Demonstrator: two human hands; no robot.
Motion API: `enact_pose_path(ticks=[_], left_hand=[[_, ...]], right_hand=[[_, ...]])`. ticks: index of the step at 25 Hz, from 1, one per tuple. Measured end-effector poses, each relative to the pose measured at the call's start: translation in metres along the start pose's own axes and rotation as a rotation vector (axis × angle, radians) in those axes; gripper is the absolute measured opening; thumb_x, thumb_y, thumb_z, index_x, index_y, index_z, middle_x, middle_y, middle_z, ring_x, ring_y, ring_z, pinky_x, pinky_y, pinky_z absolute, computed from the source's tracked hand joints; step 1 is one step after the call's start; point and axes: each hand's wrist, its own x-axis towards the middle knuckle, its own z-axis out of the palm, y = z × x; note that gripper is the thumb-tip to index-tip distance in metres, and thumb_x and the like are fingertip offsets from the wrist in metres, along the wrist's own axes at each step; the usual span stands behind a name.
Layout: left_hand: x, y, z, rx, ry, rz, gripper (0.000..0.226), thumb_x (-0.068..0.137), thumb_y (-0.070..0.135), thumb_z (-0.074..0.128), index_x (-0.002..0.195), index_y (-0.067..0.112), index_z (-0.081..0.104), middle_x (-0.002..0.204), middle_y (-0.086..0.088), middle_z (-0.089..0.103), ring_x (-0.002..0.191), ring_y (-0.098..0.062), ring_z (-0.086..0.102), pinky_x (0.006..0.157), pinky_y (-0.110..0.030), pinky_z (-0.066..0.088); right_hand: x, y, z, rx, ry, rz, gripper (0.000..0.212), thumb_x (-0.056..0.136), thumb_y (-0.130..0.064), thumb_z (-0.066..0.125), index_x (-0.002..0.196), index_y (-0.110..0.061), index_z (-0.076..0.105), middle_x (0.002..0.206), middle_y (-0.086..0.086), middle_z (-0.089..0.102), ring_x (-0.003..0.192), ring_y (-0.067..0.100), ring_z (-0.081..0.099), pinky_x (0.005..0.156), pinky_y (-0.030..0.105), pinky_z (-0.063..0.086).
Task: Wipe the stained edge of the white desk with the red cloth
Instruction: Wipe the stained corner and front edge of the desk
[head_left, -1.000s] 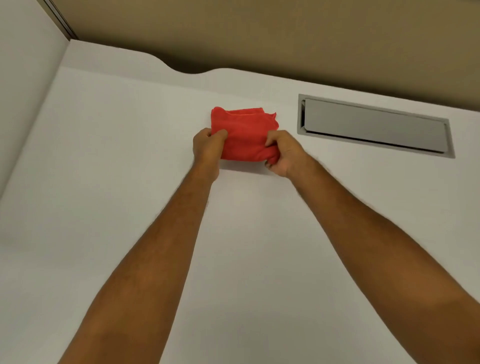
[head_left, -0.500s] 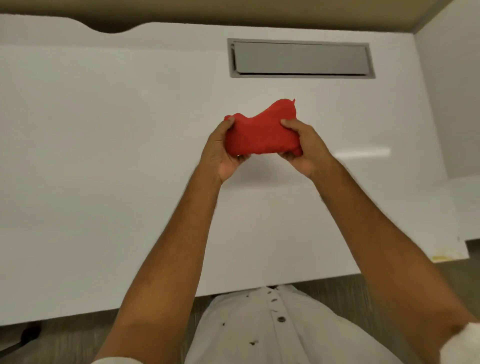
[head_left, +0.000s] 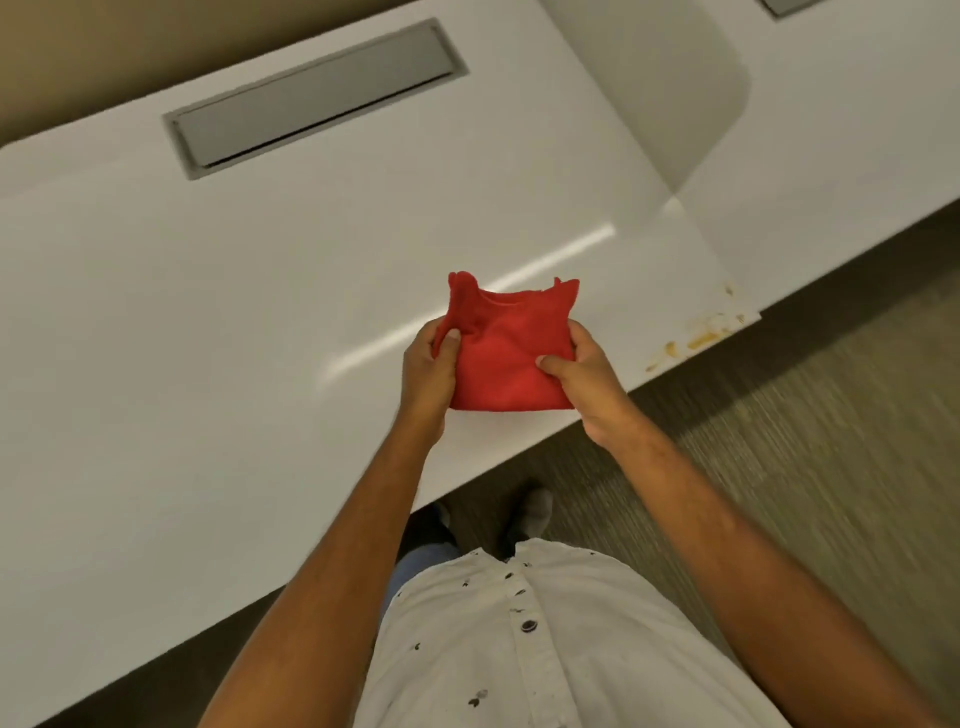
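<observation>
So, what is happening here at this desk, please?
A person stands at the white desk and holds a folded red cloth in both hands, the left hand on its left side and the right hand on its right. The cloth is held above the desk near its front edge. The yellowish stains lie further right along that edge, near the corner, and the cloth is not on them yet, so the wiping has not begun.

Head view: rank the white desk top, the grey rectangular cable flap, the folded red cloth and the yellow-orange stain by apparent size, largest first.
1. White desk top
2. Grey rectangular cable flap
3. Folded red cloth, though it is held nearer the camera, so this rank is unsure
4. Yellow-orange stain
</observation>
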Motion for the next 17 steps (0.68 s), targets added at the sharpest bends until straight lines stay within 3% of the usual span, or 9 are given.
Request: enact_pose_path(ticks=[3, 6, 10, 13, 15, 17], left_hand=[[-0.016, -0.02, 0.044, 0.09, -0.024, 0.029, 0.025, 0.106, 0.023, 0.051, 0.125, 0.034, 0.063, 0.118, 0.016, 0.068, 0.108, -0.002, 0.066, 0.09, -0.022, 0.054], [-0.029, -0.035, 0.069, 0.188, -0.056, 0.034, 0.026, 0.105, 0.021, 0.052, 0.129, 0.03, 0.061, 0.125, 0.008, 0.068, 0.115, -0.011, 0.064, 0.099, -0.035, 0.055], [-0.039, -0.046, 0.09, 0.301, -0.152, -0.14, 0.035, 0.106, 0.024, 0.055, 0.14, 0.022, 0.049, 0.137, -0.007, 0.063, 0.117, -0.027, 0.067, 0.091, -0.05, 0.063], [-0.04, -0.047, 0.096, 0.362, -0.199, -0.206, 0.04, 0.106, 0.025, 0.055, 0.144, 0.022, 0.043, 0.136, -0.006, 0.06, 0.105, -0.025, 0.071, 0.069, -0.037, 0.067], [-0.038, -0.045, 0.093, 0.429, -0.24, -0.2, 0.043, 0.106, 0.026, 0.055, 0.147, 0.02, 0.043, 0.131, -0.005, 0.063, 0.093, -0.021, 0.074, 0.061, -0.028, 0.063], [-0.034, -0.039, 0.088, 0.546, -0.326, -0.231, 0.04, 0.106, 0.025, 0.055, 0.145, 0.016, 0.048, 0.116, -0.008, 0.072, 0.077, -0.021, 0.078, 0.059, -0.027, 0.063]], right_hand=[[-0.006, 0.032, -0.045, -0.043, 0.074, -0.058, 0.06, 0.1, -0.006, 0.063, 0.153, -0.027, 0.045, 0.131, -0.011, 0.066, 0.116, 0.003, 0.066, 0.098, 0.025, 0.059], [-0.009, 0.054, -0.076, -0.154, 0.138, -0.111, 0.062, 0.101, -0.007, 0.062, 0.156, -0.028, 0.041, 0.142, -0.005, 0.061, 0.125, 0.012, 0.063, 0.107, 0.035, 0.055], [-0.01, 0.076, -0.099, -0.493, 0.218, -0.178, 0.067, 0.1, -0.011, 0.065, 0.159, -0.022, 0.034, 0.151, 0.005, 0.052, 0.132, 0.023, 0.057, 0.109, 0.045, 0.053], [-0.014, 0.085, -0.096, -0.838, 0.341, -0.221, 0.073, 0.095, -0.022, 0.07, 0.158, -0.018, 0.033, 0.151, 0.009, 0.047, 0.134, 0.028, 0.052, 0.106, 0.052, 0.054], [-0.018, 0.088, -0.076, -1.019, 0.435, -0.339, 0.072, 0.096, -0.034, 0.064, 0.159, -0.017, 0.034, 0.159, 0.011, 0.042, 0.145, 0.031, 0.043, 0.116, 0.052, 0.046], [-0.014, 0.089, -0.048, -1.056, 0.383, -0.449, 0.067, 0.101, -0.043, 0.051, 0.161, -0.019, 0.034, 0.167, 0.013, 0.035, 0.154, 0.035, 0.034, 0.123, 0.052, 0.034]])
